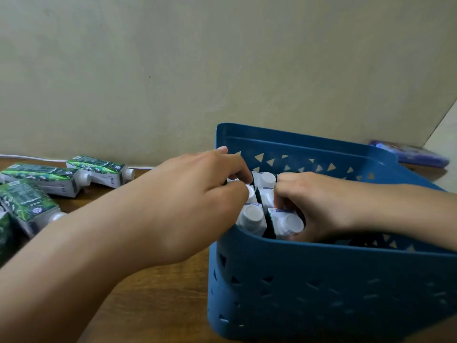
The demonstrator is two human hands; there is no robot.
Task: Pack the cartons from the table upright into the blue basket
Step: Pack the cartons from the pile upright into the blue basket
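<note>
A beige wall (222, 58) is seen behind a brown wooden table (153, 300). On the table's right part a blue basket (321, 288) with triangular cut-outs is placed. Its left end is packed with upright cartons (252, 219), white caps upward, in two rows. The left hand (197, 201) is reached over the basket's left wall, its fingers curled onto a carton top in the left row. The right hand (319, 204) is lowered inside the basket, fingers pressed against the right row; a closed grasp cannot be told. Green-printed cartons (39, 179) are left lying on their sides at the table's left. A white cable (32, 158) is run along the wall, and a purple packet (415, 154) is seen behind the basket.
</note>
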